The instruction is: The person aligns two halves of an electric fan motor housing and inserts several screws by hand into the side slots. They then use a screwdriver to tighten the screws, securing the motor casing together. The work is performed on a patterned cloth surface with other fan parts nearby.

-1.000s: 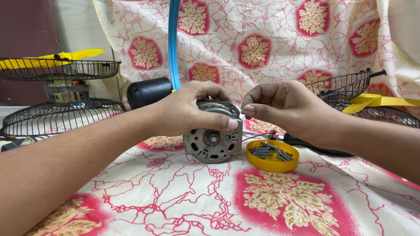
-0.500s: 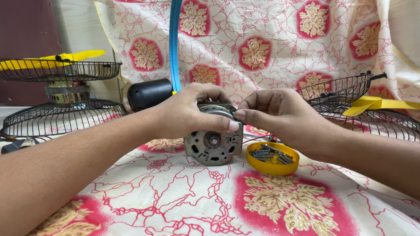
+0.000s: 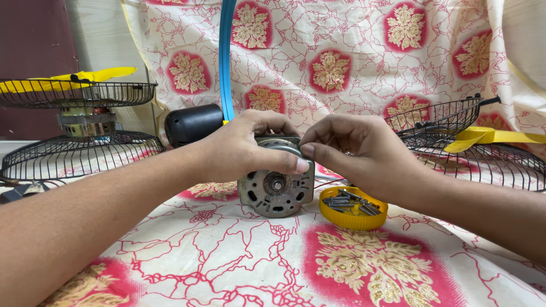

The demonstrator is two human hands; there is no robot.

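The left hand [image 3: 239, 150] still clasps the fan motor [image 3: 277, 185] on top. The right hand [image 3: 364, 153] has edged in, its fingers [image 3: 318, 150] now pinching the motor's rim above the yellow lid of screws [image 3: 352, 209].

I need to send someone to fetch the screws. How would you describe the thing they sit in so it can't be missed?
Start at the patterned red and cream cloth covering the table. Find the grey metal motor held at its middle; just to its right, under the right hand, lies a shallow yellow lid. It is the only small round dish, holding loose metal screws, unlike the wire fan guards around.
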